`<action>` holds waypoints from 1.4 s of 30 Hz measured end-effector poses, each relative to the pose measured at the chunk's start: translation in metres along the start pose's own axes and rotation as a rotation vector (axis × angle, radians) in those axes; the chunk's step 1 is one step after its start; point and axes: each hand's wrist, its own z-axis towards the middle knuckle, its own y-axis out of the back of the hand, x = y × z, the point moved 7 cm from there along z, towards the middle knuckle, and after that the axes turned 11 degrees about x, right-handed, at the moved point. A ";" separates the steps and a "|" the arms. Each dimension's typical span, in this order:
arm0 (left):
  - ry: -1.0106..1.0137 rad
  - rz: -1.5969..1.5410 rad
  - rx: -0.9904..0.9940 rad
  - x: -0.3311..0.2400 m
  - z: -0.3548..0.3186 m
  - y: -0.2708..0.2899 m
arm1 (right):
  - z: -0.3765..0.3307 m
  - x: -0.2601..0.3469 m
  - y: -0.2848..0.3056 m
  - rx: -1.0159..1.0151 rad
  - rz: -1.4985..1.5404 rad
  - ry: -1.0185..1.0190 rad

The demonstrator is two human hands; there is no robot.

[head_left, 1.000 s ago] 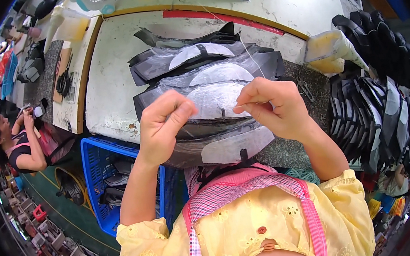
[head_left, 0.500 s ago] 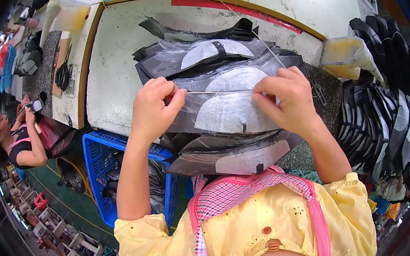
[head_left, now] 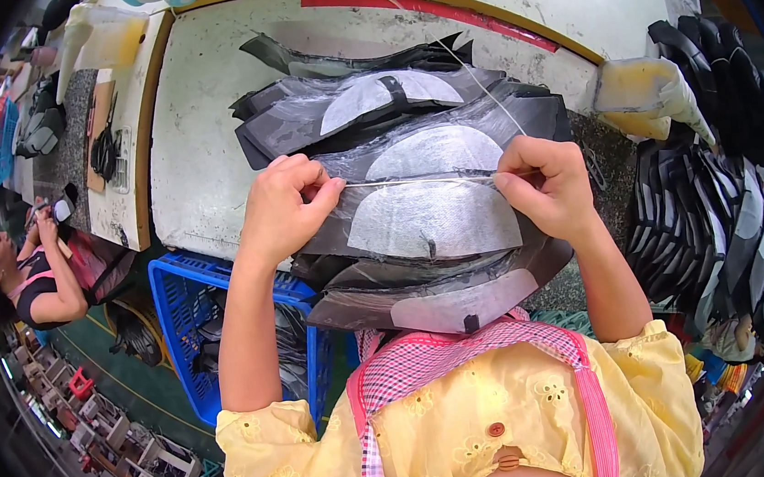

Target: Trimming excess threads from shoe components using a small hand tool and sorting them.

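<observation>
A thin pale cord [head_left: 413,180] is stretched straight between my two hands, across dark grey curved sheets [head_left: 319,254] that overlap in layers. Pale half-oval patches [head_left: 435,219] sit on these sheets, and the cord runs along the line between two of them. My left hand [head_left: 285,209] pinches the cord at the left side of the layers, thumb against curled fingers. At the right side, my right hand [head_left: 552,185] has it between thumb and forefinger. From there the cord continues up and away past the table's far side.
A tub of yellowish paste [head_left: 628,97] stands right of the layers. More dark shaped pieces [head_left: 689,227] are stacked at the right. A blue crate [head_left: 168,328] holds dark pieces at lower left. Another person [head_left: 50,280] works at far left. A red strip [head_left: 434,14] crosses the white table [head_left: 192,128].
My right hand has shifted slightly right and down, widening the span between the hands. The cord still lies across the patches. Much of the table has shifted slightly left in the picture.
</observation>
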 end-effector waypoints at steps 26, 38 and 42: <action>-0.545 0.399 0.186 -0.161 0.042 -0.069 | -0.040 -0.060 0.033 -0.220 0.048 -0.004; -0.468 0.654 0.312 -0.170 0.048 -0.088 | -0.019 -0.065 0.026 -0.199 -0.127 0.102; -0.425 0.665 0.396 -0.167 0.052 -0.095 | -0.016 -0.069 0.015 -0.135 -0.299 0.103</action>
